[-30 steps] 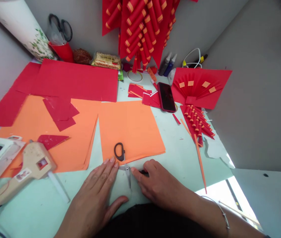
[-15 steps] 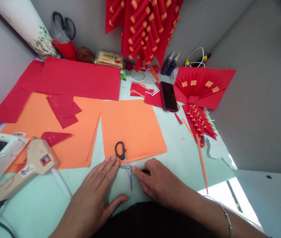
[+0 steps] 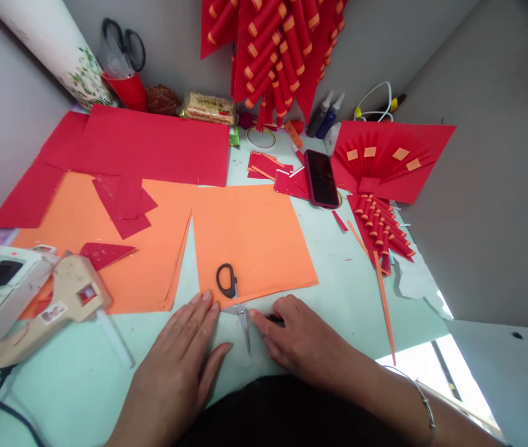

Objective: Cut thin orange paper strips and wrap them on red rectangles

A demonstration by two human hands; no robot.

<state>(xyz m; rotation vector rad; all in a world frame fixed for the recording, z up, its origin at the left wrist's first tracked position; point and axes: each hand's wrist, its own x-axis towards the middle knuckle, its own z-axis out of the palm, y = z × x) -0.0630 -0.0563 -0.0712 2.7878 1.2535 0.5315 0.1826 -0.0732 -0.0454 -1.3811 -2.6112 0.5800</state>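
Observation:
My left hand (image 3: 177, 354) lies flat with its fingers stretched out, fingertips on the lower left corner of an orange paper sheet (image 3: 249, 236). Opened wide, a pair of scissors (image 3: 242, 312) lies at that sheet's near edge. One black handle loop rests on top of the orange paper, and one blade points toward me. The other blade runs along the edge near my left fingertips, its end partly hidden. My right hand (image 3: 298, 332) is closed around the other black handle, which its fingers mostly cover.
A beige glue gun (image 3: 75, 288) and a white power strip (image 3: 17, 292) lie at the left. Red card (image 3: 161, 146) and more orange sheets (image 3: 152, 273) spread behind. A phone (image 3: 321, 178), paper scraps and a red firecracker ornament (image 3: 378, 226) occupy the right side.
My left hand has slid slightly left along the paper edge, its thumb moving up toward the fingers. My right hand and the scissors stay nearly still; the whole view has shifted a little.

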